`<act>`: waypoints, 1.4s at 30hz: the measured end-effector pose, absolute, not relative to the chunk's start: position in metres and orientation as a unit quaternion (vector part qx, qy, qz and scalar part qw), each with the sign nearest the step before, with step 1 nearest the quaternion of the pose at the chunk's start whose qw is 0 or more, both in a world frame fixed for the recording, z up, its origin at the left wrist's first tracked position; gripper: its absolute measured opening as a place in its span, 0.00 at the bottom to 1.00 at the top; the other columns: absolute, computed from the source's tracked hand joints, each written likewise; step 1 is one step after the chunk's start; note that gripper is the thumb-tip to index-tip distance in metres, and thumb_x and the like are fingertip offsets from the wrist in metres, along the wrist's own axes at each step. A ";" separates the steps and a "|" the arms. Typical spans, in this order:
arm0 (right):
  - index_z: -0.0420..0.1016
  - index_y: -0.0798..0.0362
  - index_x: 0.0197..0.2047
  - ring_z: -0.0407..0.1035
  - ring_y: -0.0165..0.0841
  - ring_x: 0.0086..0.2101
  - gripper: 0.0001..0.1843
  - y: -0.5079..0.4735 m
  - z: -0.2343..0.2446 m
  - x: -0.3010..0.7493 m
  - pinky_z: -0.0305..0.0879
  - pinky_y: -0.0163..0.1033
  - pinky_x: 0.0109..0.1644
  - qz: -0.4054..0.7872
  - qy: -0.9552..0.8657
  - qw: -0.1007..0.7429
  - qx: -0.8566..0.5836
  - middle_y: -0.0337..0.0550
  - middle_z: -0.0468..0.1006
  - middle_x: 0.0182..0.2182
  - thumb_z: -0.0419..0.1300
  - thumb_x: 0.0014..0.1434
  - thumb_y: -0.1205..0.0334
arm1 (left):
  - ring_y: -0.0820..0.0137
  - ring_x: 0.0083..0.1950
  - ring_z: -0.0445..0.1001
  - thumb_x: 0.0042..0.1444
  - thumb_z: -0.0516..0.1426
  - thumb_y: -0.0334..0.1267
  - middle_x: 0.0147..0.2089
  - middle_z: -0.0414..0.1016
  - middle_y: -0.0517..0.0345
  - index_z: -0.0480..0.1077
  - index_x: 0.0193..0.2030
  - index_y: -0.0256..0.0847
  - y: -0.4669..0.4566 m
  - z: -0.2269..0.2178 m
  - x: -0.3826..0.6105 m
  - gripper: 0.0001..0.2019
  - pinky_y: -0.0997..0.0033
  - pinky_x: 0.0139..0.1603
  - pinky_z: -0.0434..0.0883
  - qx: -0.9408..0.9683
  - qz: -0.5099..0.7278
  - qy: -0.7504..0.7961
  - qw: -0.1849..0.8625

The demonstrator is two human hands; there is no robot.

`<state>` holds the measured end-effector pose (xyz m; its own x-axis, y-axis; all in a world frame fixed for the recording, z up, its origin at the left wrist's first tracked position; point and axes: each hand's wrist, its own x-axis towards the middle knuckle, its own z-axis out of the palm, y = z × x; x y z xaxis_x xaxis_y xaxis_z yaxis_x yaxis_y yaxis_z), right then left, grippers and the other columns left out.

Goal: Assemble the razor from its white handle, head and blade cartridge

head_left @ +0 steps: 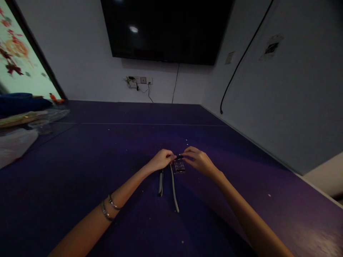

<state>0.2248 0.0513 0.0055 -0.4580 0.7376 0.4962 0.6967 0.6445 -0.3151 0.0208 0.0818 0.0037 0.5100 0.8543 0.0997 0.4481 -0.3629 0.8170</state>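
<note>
Both hands meet low in the middle of the head view, over a dark purple surface. My left hand point(162, 160) is closed in a pinch on one end of a small dark piece point(179, 157). Fingertips of my right hand point(197, 159) pinch its other end; what exactly it is stays too small to tell. A thin pale grey cord point(173, 187) runs down from beside my left fingers towards me; whether they grip it is unclear. Just below the fingers lies a small clear packet point(179, 167). A slim grey-and-black tool point(160, 184) lies left of the cord.
Plastic bags point(18, 142) and a dark blue cloth point(24, 102) are piled at the left edge. A television point(166, 32) hangs on the wall behind, above sockets point(143, 80) with wires. A black cable point(241, 59) dangles down the right wall. Small white scraps dot the surface.
</note>
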 end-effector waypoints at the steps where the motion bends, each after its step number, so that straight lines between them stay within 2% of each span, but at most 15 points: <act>1: 0.76 0.50 0.43 0.70 0.33 0.39 0.11 0.051 0.006 0.224 0.66 0.37 0.41 0.032 -0.853 0.307 -0.422 0.45 0.74 0.39 0.56 0.58 0.61 | 0.76 0.22 0.61 0.55 0.52 0.40 0.20 0.65 0.62 0.69 0.24 0.36 0.083 0.002 0.021 0.13 0.77 0.24 0.57 0.787 0.265 0.414 0.373; 4: 0.76 0.50 0.42 0.70 0.33 0.39 0.10 0.050 0.008 0.225 0.66 0.37 0.41 0.038 -0.854 0.301 -0.423 0.45 0.74 0.39 0.56 0.58 0.62 | 0.74 0.24 0.65 0.56 0.51 0.40 0.21 0.68 0.60 0.70 0.25 0.35 0.087 -0.002 0.021 0.14 0.76 0.26 0.59 0.804 0.260 0.405 0.351; 7: 0.76 0.51 0.41 0.69 0.33 0.39 0.09 0.053 0.007 0.229 0.65 0.37 0.42 0.048 -0.854 0.291 -0.428 0.45 0.74 0.38 0.56 0.57 0.63 | 0.72 0.29 0.69 0.57 0.52 0.43 0.28 0.72 0.57 0.72 0.33 0.35 0.086 -0.003 0.019 0.14 0.73 0.32 0.63 0.824 0.278 0.390 0.303; 11: 0.76 0.52 0.37 0.70 0.34 0.38 0.07 0.058 0.003 0.237 0.64 0.36 0.42 0.078 -0.852 0.245 -0.455 0.44 0.75 0.37 0.58 0.55 0.65 | 0.64 0.43 0.69 0.52 0.58 0.45 0.42 0.73 0.51 0.70 0.44 0.36 0.080 -0.003 0.019 0.17 0.66 0.46 0.64 0.872 0.270 0.381 0.149; 14: 0.77 0.52 0.35 0.70 0.32 0.37 0.06 0.061 -0.003 0.238 0.64 0.35 0.41 0.112 -0.849 0.215 -0.469 0.43 0.75 0.36 0.59 0.54 0.65 | 0.59 0.49 0.65 0.49 0.59 0.46 0.46 0.73 0.49 0.68 0.49 0.37 0.073 -0.006 0.022 0.22 0.61 0.50 0.61 0.905 0.192 0.373 0.070; 21: 0.78 0.50 0.35 0.70 0.31 0.36 0.06 0.065 -0.016 0.233 0.62 0.35 0.41 0.149 -0.847 0.178 -0.478 0.41 0.76 0.35 0.59 0.54 0.63 | 0.58 0.50 0.65 0.49 0.60 0.46 0.45 0.73 0.50 0.66 0.50 0.38 0.063 -0.014 0.028 0.23 0.61 0.48 0.60 0.922 0.118 0.368 0.035; 42: 0.78 0.49 0.36 0.70 0.32 0.35 0.07 0.065 -0.023 0.230 0.63 0.35 0.39 0.160 -0.840 0.165 -0.491 0.42 0.75 0.35 0.59 0.54 0.63 | 0.60 0.47 0.66 0.52 0.58 0.39 0.43 0.73 0.51 0.66 0.48 0.38 0.062 -0.021 0.030 0.17 0.63 0.46 0.60 0.924 0.128 0.360 0.024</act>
